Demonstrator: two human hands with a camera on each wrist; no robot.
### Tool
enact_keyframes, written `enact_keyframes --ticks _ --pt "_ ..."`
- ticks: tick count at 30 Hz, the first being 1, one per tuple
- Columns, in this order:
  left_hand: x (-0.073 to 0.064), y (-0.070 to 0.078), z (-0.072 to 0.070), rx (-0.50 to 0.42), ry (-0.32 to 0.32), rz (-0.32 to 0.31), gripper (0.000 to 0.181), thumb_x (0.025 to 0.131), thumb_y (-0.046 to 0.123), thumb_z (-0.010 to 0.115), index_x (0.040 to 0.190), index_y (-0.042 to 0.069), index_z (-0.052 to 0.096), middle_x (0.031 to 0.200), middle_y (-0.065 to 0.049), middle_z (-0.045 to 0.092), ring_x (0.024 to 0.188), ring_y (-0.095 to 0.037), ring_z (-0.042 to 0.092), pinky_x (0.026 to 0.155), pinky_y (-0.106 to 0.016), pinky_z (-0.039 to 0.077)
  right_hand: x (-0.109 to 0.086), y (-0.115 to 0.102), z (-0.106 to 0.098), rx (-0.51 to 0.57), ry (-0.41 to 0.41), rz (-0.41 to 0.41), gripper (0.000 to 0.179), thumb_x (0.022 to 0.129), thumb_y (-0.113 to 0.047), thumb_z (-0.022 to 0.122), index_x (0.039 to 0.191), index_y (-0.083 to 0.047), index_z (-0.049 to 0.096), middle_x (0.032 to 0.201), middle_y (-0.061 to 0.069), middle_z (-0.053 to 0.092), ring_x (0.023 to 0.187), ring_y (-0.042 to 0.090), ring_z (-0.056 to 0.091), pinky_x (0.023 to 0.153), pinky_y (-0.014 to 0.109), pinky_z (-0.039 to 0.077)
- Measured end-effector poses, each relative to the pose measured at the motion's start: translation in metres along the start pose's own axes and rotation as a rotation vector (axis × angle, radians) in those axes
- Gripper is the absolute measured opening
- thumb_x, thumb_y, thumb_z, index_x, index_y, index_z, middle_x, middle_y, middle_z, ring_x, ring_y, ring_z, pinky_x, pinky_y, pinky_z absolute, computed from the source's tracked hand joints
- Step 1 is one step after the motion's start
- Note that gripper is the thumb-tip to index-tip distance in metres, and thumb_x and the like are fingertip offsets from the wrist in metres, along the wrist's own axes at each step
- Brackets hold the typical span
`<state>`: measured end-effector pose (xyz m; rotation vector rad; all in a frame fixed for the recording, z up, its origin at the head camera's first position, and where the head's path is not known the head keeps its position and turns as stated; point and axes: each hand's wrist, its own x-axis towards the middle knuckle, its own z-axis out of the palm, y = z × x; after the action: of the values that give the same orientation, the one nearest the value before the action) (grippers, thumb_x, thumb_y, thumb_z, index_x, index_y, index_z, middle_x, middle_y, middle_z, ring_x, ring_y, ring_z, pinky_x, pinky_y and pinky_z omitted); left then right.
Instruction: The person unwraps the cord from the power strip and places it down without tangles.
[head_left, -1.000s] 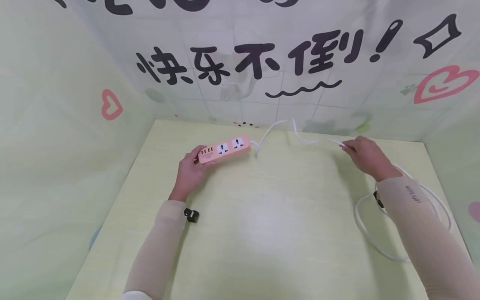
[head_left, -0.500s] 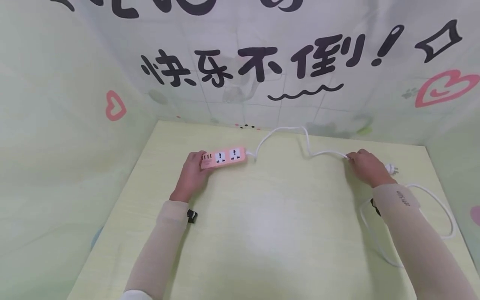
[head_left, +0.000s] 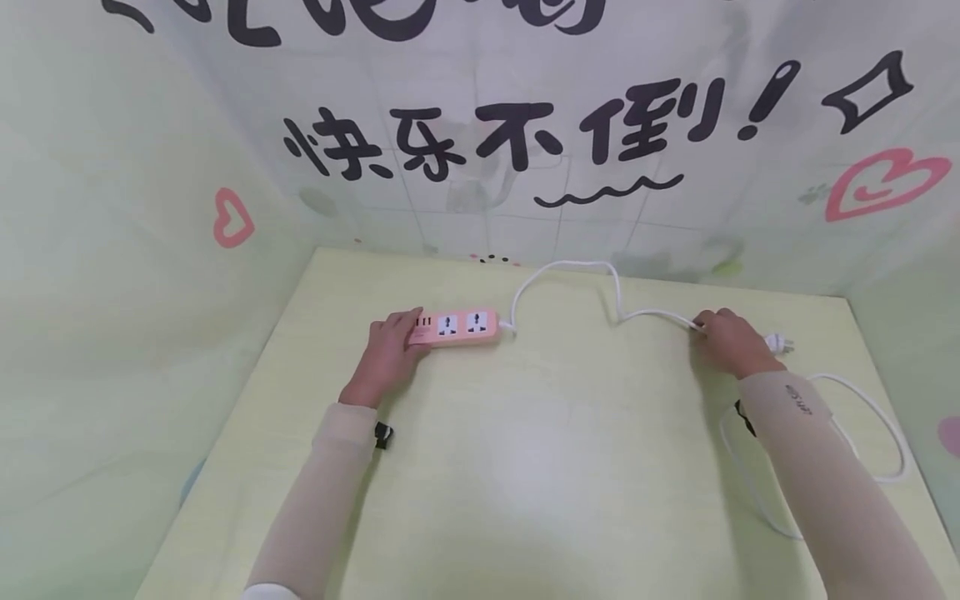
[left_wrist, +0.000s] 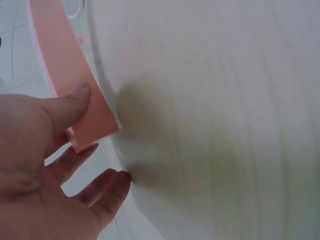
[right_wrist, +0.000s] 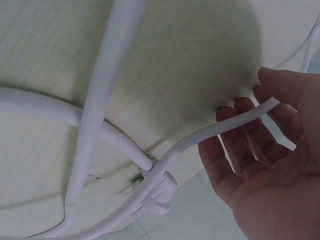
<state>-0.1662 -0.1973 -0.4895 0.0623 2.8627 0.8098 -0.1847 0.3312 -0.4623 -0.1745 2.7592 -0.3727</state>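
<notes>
A pink power strip [head_left: 457, 327] with white sockets and USB ports lies near the back of the table, left of middle. My left hand [head_left: 387, 354] holds its left end; in the left wrist view the thumb [left_wrist: 75, 102] presses its side while the fingers reach round the end. From the strip's right end a white cable [head_left: 579, 263] bends along the back to my right hand [head_left: 731, 342]. There it runs between thumb and curled fingers, as the right wrist view shows the cable [right_wrist: 215, 129] crossing the fingers. The white plug [head_left: 777, 343] lies just right of this hand.
A loop of the cable [head_left: 896, 433] lies on the right of the table [head_left: 525, 467], partly under the right forearm. Printed cloth [head_left: 480, 158] hangs behind the table and at both sides.
The power strip has come down onto the table and turned straighter. My right hand has lowered with the cable, which now lies along the back. The plug has come into view.
</notes>
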Motion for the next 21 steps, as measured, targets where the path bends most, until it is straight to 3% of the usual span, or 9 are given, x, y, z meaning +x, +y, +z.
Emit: enact_keyframes --ticks 4,9,16,21 --pt "0.001 0.003 -0.002 -0.017 -0.013 0.011 0.07 0.1 0.028 0.066 0.161 0.022 0.031 0.16 -0.01 0.041 0.138 -0.036 0.035 0.116 -0.054 0.039 0.001 0.0 -0.002 0.001 -0.011 0.011 0.043 0.104 -0.012 0.045 0.138 0.013 0.048 0.124 0.038 0.053 0.113 0.055 0.055 0.096 0.066 0.047" --pt "0.001 0.009 -0.004 -0.047 -0.013 0.022 0.067 0.095 0.022 0.073 0.154 0.017 0.044 0.155 -0.011 0.047 0.133 -0.033 0.039 0.115 -0.052 0.041 0.002 0.0 -0.003 0.012 -0.022 0.032 0.047 0.102 -0.015 0.046 0.139 0.013 0.045 0.129 0.041 0.048 0.118 0.059 0.05 0.098 0.069 0.044" --pt "0.002 0.01 -0.006 -0.113 -0.028 -0.011 0.059 0.091 0.024 0.077 0.143 0.011 0.052 0.141 -0.012 0.056 0.125 -0.031 0.05 0.111 -0.051 0.043 0.008 -0.002 -0.002 0.027 -0.049 0.053 0.052 0.1 -0.019 0.044 0.141 0.013 0.042 0.134 0.041 0.042 0.122 0.062 0.043 0.099 0.071 0.042" --pt "0.002 0.008 -0.006 -0.136 -0.064 0.014 0.048 0.09 0.022 0.079 0.132 0.008 0.059 0.128 -0.011 0.064 0.113 -0.03 0.058 0.103 -0.049 0.049 0.009 -0.002 -0.002 0.023 -0.049 0.049 0.053 0.099 -0.019 0.045 0.141 0.013 0.042 0.135 0.042 0.04 0.122 0.063 0.042 0.099 0.072 0.042"
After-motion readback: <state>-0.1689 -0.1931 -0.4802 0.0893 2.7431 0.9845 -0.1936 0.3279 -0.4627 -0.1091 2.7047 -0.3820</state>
